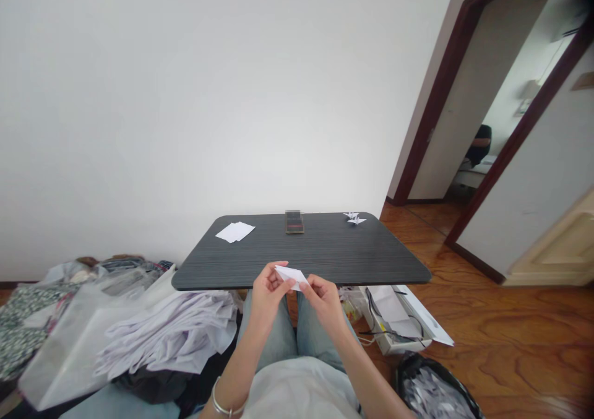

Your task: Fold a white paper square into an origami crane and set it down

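Between my two hands is a small piece of folded white paper [291, 275], held just over the near edge of the dark table [260, 261]. My left hand [270, 285] pinches its left side, thumb on top and fingers behind. The lower right corner is gripped by my right hand [322, 293], with thumb and fingertips close together. Two folded paper cranes [356, 220] sit at the table's far right. On the far left lie a few white paper sheets [236, 231], overlapping each other.
A dark flat object like a phone [294, 221] rests at the table's back middle. Piled clothes [171, 332] lie at the left. On the right floor are a white box with cables [394, 320] and a black bag of scraps [436, 394]. A white wall stands behind the table.
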Tool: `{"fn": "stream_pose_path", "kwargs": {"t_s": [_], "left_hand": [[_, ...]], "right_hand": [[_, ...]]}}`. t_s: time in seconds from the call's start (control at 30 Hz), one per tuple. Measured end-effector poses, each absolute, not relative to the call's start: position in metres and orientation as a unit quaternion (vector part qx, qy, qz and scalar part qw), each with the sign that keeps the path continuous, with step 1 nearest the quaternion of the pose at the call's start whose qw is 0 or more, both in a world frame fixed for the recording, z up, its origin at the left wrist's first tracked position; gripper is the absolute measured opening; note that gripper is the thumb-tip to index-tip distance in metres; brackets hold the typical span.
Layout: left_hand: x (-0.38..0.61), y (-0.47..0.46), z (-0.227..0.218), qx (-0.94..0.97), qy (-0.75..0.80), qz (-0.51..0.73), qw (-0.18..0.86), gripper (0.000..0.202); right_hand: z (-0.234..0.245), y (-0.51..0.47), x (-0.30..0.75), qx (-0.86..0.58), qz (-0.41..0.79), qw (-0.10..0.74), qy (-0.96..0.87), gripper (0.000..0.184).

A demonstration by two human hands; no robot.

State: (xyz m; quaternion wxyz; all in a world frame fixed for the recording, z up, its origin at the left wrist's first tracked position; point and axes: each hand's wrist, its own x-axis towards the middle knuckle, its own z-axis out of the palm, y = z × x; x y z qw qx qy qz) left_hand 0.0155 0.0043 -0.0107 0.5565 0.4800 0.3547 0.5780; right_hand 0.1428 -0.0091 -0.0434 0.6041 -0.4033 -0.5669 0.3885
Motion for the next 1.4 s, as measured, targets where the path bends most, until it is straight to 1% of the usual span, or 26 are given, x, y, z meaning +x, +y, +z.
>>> {"fn": "stream_pose_path", "kwargs": {"t_s": [0.13,0.3,0.4,0.6,0.7,0.8,0.93,1.07,1.23,1.4], "left_hand": [[0.015,0.005,-0.012,0.498,0.364,0.586,0.525,0.041],[0.013,0.007,-0.013,0.505,0.36,0.604,0.501,0.025],[0.01,0.008,-0.014,0.502,0.37,0.608,0.491,0.021],[0.004,0.011,-0.013,0.478,0.364,0.619,0.505,0.033],[0.004,0.011,-0.012,0.485,0.345,0.605,0.528,0.034],[0.004,0.01,-0.013,0.511,0.328,0.583,0.54,0.044],[0.005,0.009,-0.014,0.507,0.307,0.596,0.542,0.05],[0.006,0.008,-0.011,0.496,0.345,0.586,0.539,0.044],[0.009,0.006,-0.009,0.464,0.37,0.593,0.544,0.032],[0.008,0.008,-0.012,0.463,0.363,0.606,0.535,0.028]], "right_hand": [[-0.045,-0.008,0.143,-0.406,0.398,0.593,-0.57,0.039],[-0.044,-0.009,0.144,-0.397,0.39,0.589,-0.585,0.038],[-0.041,-0.01,0.144,-0.401,0.391,0.587,-0.585,0.037],[-0.042,-0.01,0.145,-0.411,0.386,0.585,-0.582,0.037],[-0.045,-0.009,0.145,-0.413,0.379,0.589,-0.582,0.037],[-0.046,-0.008,0.145,-0.416,0.378,0.589,-0.581,0.037],[-0.046,-0.008,0.145,-0.421,0.378,0.593,-0.573,0.038],[-0.045,-0.008,0.144,-0.426,0.37,0.59,-0.577,0.037],[-0.046,-0.008,0.144,-0.432,0.361,0.581,-0.588,0.035],[-0.046,-0.009,0.144,-0.435,0.351,0.58,-0.593,0.033]]}}
